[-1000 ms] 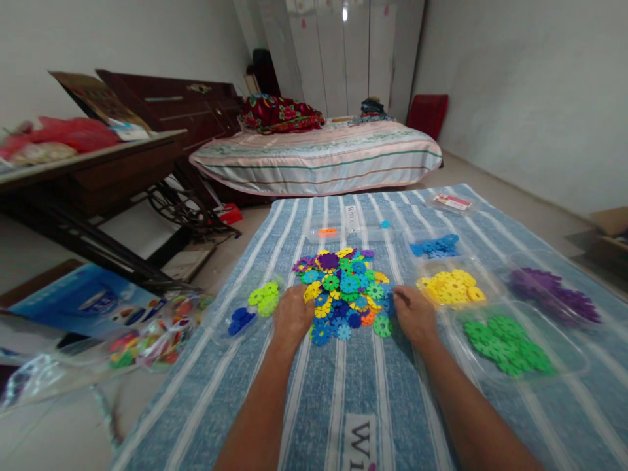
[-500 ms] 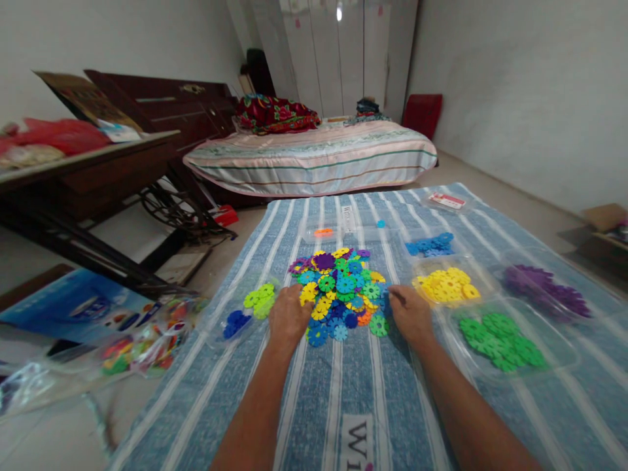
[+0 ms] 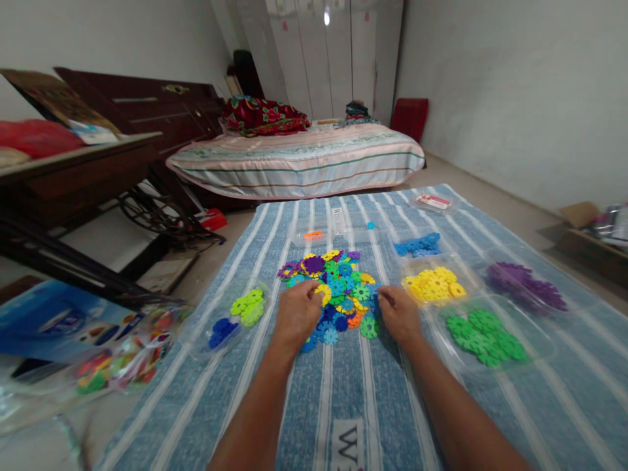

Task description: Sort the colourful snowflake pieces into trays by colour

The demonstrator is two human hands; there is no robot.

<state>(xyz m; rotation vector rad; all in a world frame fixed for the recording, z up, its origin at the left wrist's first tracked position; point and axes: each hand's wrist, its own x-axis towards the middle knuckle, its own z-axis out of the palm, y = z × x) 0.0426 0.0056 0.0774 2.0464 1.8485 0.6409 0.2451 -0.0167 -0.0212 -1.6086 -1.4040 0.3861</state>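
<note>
Disc pile: a loose heap of mixed notched discs is seen mid-surface, right between the two hands; yellow, purple, green, blue and orange are all jumbled together.
Left hand: at the heap's near left edge, a yellow disc is pinched by the fingers of the left hand.
Right hand: the fingers of the right hand are curled inward at the heap's right edge, close by blue discs; whether one is gripped cannot be told.
Left tray: lime discs and dark blue discs are kept in separate groups in a clear tray.
Far tray: an orange group and a light blue disc are held well apart, beyond the heap.
Right trays: blue discs, yellow discs, green discs and purple discs are each given a clear container.
Surface: everything is laid out on a blue-and-white striped cloth; a red-and-white label is spotted at the far right corner.
Room: a bed is set beyond, topped by a red floral quilt.
</note>
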